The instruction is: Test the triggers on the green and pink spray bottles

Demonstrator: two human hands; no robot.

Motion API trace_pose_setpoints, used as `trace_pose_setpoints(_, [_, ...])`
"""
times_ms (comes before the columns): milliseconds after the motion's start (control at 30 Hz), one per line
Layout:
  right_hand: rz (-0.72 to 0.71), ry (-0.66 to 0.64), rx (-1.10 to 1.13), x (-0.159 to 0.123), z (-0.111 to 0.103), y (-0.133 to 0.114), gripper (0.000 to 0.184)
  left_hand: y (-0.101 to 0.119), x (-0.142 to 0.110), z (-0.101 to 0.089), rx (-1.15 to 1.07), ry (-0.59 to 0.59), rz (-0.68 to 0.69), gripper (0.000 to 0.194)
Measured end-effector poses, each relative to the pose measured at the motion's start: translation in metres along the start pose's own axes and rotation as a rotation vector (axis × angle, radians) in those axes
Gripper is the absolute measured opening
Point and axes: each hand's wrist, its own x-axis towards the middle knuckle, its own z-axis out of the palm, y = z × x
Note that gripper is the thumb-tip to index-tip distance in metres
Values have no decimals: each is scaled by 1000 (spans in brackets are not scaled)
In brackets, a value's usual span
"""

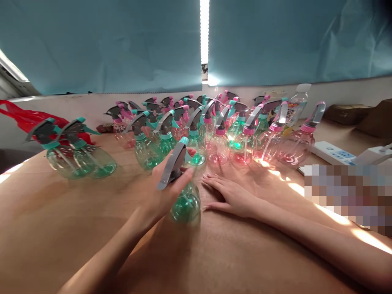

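My left hand (pixel 165 185) is closed around the neck and grey trigger head of a green spray bottle (pixel 185 204) that stands on the wooden table (pixel 76 212) just in front of me. My right hand (pixel 228 195) lies flat and open on the table right beside that bottle, palm down, holding nothing. Behind both hands stands a crowd of several green and pink spray bottles (pixel 214 130) with grey triggers.
Two green spray bottles (pixel 79 157) stand apart at the left. A red plastic bag (pixel 27 116) lies at the far left. A white power strip (pixel 333 153) and a clear drink bottle (pixel 298 104) sit at the right. Blue curtains hang behind.
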Motion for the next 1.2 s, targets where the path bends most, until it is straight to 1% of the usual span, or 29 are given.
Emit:
trace_pose_setpoints(167, [16, -1, 16, -1, 2, 0, 72, 8, -34, -16, -16, 15, -61, 36])
trace_pose_setpoints(267, [15, -14, 3, 0, 2, 0, 73, 10, -50, -21, -7, 88, -103, 35])
trace_pose_setpoints(367, [14, -34, -25, 0, 1, 0, 75, 9, -58, -22, -12, 149, -129, 38])
trace_pose_setpoints(500, [23, -50, -58, 0, 0, -1, 76, 8, -60, -20, 2, 171, -155, 47])
trace_pose_setpoints(700, [6, -31, -49, -1, 1, 0, 73, 8, -59, -17, -13, 148, -90, 41])
trace_pose_setpoints(833, [0, -26, -44, -2, 2, 1, 72, 8, -60, -17, 14, 153, -74, 38])
trace_pose_setpoints(1200, [-5, -49, -82, -2, 1, 0, 74, 4, -60, -18, -6, 125, -59, 41])
